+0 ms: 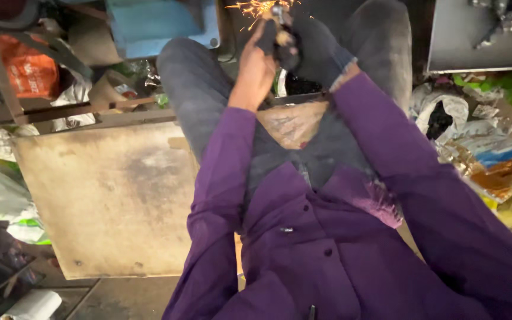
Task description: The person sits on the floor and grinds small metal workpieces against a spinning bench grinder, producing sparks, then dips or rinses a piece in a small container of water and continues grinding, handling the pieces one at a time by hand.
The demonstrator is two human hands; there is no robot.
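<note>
- You are closing your left hand [255,71] around a dark tool [280,44] at the far edge of the view, the grip wrapping its body.
- Your right hand [318,50], in a dark glove, is sitting just right of the left one and touching the same tool; whether that grip is pressing tight, you cannot tell.
- Orange sparks [256,7] are spraying to the left from the tool's far tip.
- Your knees in grey trousers [191,83] are rising on either side of both hands, and your purple sleeves [220,178] are covering much of the near view.
- A bare wooden board [102,195] is lying to the left, well apart from the hands.
- An orange bag [28,68] is sitting far left, crumpled wrappers [493,160] are piling up on the right, and a grey metal tray [475,41] is standing far right.
</note>
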